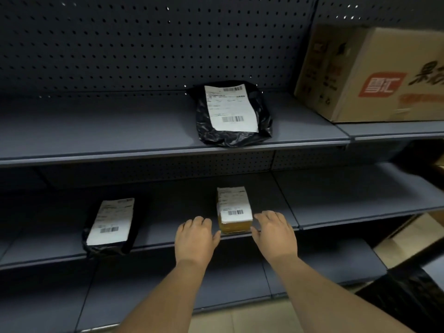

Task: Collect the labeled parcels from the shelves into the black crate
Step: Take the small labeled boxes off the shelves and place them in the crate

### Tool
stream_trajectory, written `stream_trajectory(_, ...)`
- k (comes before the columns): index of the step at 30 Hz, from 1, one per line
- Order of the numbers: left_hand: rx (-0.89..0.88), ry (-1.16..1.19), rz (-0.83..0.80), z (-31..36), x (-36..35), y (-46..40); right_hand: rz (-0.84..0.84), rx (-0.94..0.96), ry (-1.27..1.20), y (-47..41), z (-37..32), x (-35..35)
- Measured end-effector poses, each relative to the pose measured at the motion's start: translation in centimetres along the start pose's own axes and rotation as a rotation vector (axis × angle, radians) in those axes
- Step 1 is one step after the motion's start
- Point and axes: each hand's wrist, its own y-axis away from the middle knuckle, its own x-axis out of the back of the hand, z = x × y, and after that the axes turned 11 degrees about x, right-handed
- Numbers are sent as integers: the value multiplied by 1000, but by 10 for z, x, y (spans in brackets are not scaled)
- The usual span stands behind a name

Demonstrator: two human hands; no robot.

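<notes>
On the middle shelf (336, 212), front edge, sits the small box (234, 213), label on top. Your left hand (195, 239) and right hand (274, 233) flank it, fingers loose, holding nothing yet. Box looks stiff and light, so clamp its two sides. Two soft bags (233, 114) (110, 227) wait too; those will sag, so scoop from beneath. Crate not clearly in view.
</notes>
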Motion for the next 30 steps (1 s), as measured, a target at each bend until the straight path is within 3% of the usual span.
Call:
stream_trajectory(7,99,26,19,39,-8,10,-6,38,-12,3,49,2)
stream_trajectory(15,303,79,-24,50,-18,4,-2,-19,-132,-10,57,-13)
stream_trajectory(23,732,541,-300,49,-46,-30,-102,-261,-494,-38,55,-44)
stream_trajectory(30,902,1043,-415,44,-81,-65,-179,-566,-938,-70,51,-77)
